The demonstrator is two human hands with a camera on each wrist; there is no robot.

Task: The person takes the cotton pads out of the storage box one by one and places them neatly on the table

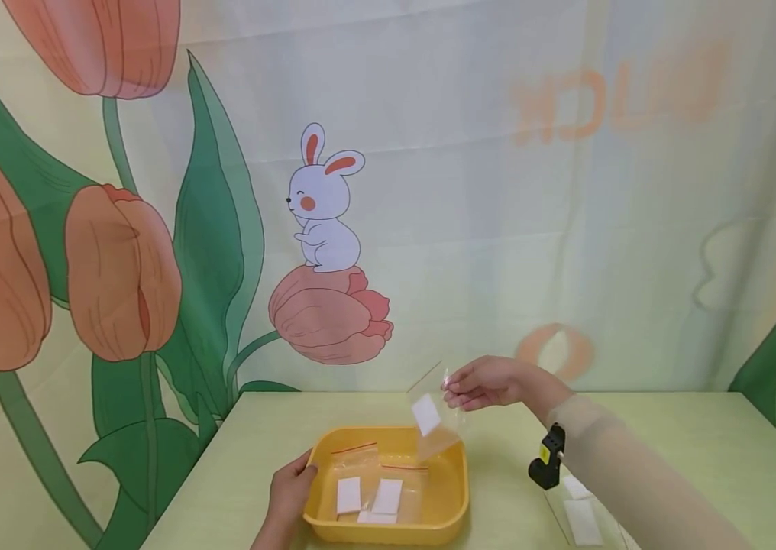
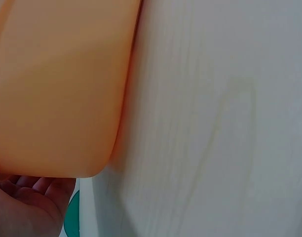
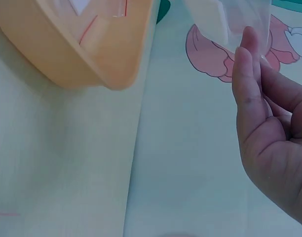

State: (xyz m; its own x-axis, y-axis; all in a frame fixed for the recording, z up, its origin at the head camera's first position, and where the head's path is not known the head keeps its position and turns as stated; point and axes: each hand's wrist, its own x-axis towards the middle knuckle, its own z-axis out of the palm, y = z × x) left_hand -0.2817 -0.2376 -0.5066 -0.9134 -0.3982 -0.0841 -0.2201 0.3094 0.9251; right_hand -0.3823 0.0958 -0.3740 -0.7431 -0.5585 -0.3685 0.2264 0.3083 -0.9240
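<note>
My left hand (image 1: 288,493) holds the left side of a yellow plastic basin (image 1: 458,500), with the thumb at its rim. In the left wrist view, the fingers of that hand (image 2: 30,207) lie against the basin's outer wall (image 2: 62,98). Above the basin's back right corner, my right hand (image 1: 487,384) pinches a clear zip bag (image 1: 439,439) by its edge. A white rectangular piece (image 1: 425,415) shows inside this bag, which hangs tilted. Within the basin lie several similar zip bags (image 1: 412,508) with red seal lines and white pieces.
More clear bags with white pieces (image 1: 582,521) lie on the table (image 1: 505,473) at the right, partly under the right forearm. A black device (image 1: 548,458) is worn on the right wrist. Behind the table hangs a printed curtain (image 1: 463,229) with tulips and a rabbit.
</note>
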